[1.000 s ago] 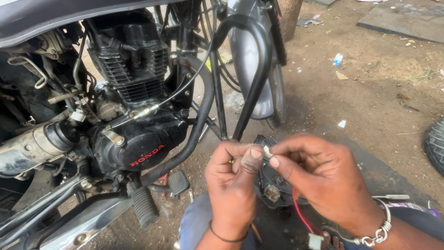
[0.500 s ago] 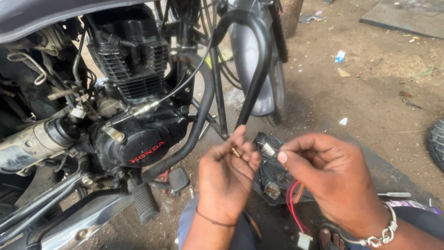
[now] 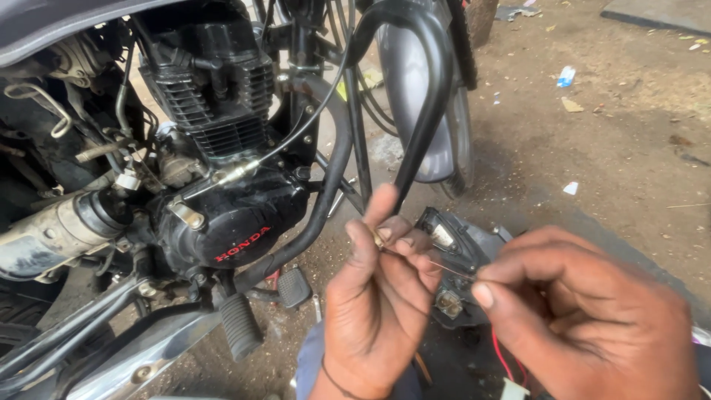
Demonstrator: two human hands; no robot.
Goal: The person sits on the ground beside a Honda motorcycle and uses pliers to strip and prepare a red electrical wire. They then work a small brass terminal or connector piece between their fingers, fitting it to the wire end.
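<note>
our left hand [image 3: 381, 296] is raised in front of the motorcycle engine [image 3: 222, 185], with thumb and fingers pinched closed on a small brass-coloured piece [image 3: 378, 238]. a thin wire [image 3: 433, 264] runs from this piece to our right hand [image 3: 585, 311], which pinches its other end between thumb and forefinger. behind the wire a dark lamp housing [image 3: 459, 252] lies on the ground, with red wires [image 3: 507, 359] below it. the black footpeg [image 3: 238, 326] is near our left wrist.

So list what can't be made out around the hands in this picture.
- Head view: small brass piece in the left hand, too small to identify.
- Thin wire, its end hidden inside the right hand.
- Dark lamp unit, mostly covered by both hands.
- Red wires, cut off by the bottom edge.
</note>
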